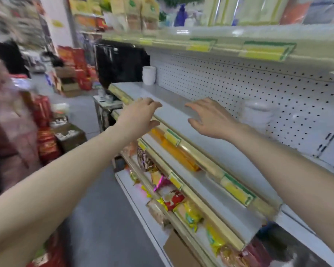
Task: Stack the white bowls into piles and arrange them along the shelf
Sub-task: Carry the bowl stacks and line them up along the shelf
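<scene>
Currently logged: grey shelf (pixel 174 116) with pegboard back (pixel 229 83), mostly bare. My left hand (pixel 141 114) hovers over its front edge, fingers loosely curled, holding nothing. My right hand (pixel 210 118) hovers over the shelf's middle, fingers spread, empty. One pile of white bowls (pixel 148 75) stands at the far end against the pegboard; a second, blurred pile (pixel 258 114) sits near my right hand, by the pegboard. Yellow price tags (pixel 173 137) line the edge. Packaged snacks (pixel 189 212) fill lower shelves. Grey aisle floor (pixel 104 209) at left.
</scene>
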Tool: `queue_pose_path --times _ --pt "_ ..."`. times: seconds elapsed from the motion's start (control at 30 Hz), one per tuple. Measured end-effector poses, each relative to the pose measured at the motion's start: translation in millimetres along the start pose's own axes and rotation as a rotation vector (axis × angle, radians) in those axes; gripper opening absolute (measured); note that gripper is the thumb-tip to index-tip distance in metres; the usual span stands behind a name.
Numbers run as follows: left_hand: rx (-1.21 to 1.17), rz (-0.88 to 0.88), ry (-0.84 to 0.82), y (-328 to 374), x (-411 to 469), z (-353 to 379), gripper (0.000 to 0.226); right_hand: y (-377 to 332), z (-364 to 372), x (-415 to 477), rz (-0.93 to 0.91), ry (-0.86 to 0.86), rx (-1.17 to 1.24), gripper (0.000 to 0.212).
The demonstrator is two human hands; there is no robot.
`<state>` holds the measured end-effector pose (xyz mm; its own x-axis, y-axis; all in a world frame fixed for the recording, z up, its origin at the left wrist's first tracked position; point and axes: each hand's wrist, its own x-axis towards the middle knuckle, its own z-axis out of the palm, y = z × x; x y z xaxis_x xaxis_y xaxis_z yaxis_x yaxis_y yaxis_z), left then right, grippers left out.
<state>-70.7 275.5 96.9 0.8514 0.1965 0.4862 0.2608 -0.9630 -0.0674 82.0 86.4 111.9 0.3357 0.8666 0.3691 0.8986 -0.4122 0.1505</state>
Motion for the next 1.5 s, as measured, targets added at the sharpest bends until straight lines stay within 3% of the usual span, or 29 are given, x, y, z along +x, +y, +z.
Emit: queue_pose_path --times 0.27,0.57,0.93,1.23,1.5 --pt "0.027 -0.142 -0.014 -105 12 42 0.062 -39 69 128 -0.061 -0.031 0.056 0.053" --pt "0.009 -0.184 -0.009 -208 101 112 0.059 -13 128 256 -0.074 -0.053 0.042 0.055" --pt "-0.070 -0.098 -0.013 -313 213 198 0.061 12 190 392 -0.002 -0.075 0.001 0.053" --pt "-0.132 0.040 -0.047 -429 317 254 0.065 18 233 514 0.194 -0.070 -0.037 0.052" --pt "-0.244 0.143 -0.093 -487 400 315 0.068 41 268 589 0.370 -0.098 -0.079 0.052"
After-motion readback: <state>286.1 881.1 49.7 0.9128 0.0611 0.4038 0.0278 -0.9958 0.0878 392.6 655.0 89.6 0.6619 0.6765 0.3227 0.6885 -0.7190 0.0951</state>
